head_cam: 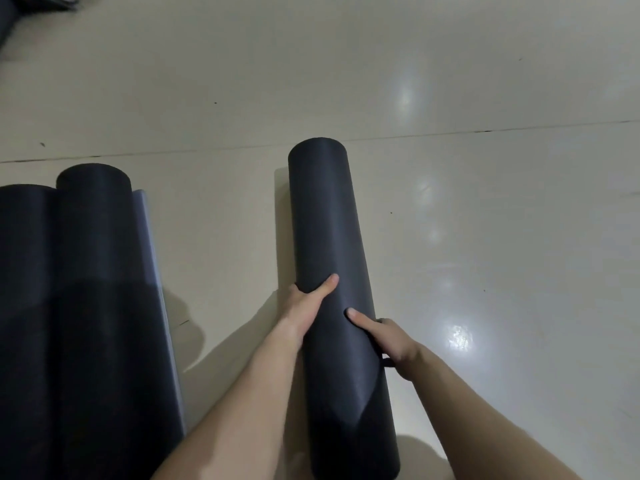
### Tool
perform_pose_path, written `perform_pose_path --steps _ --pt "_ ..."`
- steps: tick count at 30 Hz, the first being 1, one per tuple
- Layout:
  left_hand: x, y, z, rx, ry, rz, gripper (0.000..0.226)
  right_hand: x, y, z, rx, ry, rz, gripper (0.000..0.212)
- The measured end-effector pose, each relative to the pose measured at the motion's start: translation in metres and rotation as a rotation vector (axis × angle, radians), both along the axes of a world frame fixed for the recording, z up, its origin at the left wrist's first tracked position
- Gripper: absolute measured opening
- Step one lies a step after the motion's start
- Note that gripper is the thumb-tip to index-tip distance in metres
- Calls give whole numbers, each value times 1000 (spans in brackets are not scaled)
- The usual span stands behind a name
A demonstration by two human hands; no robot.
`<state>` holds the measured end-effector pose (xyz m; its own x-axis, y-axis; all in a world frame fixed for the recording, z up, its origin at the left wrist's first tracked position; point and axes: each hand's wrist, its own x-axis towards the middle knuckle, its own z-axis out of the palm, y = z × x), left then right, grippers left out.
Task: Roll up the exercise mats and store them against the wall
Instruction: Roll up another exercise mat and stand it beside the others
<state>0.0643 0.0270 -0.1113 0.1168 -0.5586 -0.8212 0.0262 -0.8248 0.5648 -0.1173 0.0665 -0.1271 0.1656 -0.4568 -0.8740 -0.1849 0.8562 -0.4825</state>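
A dark rolled exercise mat (pixel 325 216) lies on the pale floor, running from the middle of the view down to the bottom edge. My left hand (pixel 304 306) grips its left side, thumb on top of the roll. My right hand (pixel 388 337) grips its right side, thumb pressed on the roll and fingers curled under it. At the left, a second dark rolled mat (pixel 100 271) lies on the floor with a loose flap (pixel 152 258) sticking out along its right side.
A third dark roll (pixel 20 289) lies against the second at the left edge. Something dark and grey (pixel 20 8) sits at the top left corner. A tile joint (pixel 485 131) crosses the glossy floor beyond the mats.
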Motion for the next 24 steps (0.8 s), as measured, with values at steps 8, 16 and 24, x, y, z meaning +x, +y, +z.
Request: perform_pose_path --steps 8,16,24 --pt "15 22 -4 -39 165 -3 93 11 3 0 30 -61 -119 82" --pt "-18 -71 -9 -181 115 23 61 -2 -68 -4 -132 -2 -426 76" --pt "-61 -104 151 -161 128 -226 60 -31 -68 178 -22 -34 -787 55"
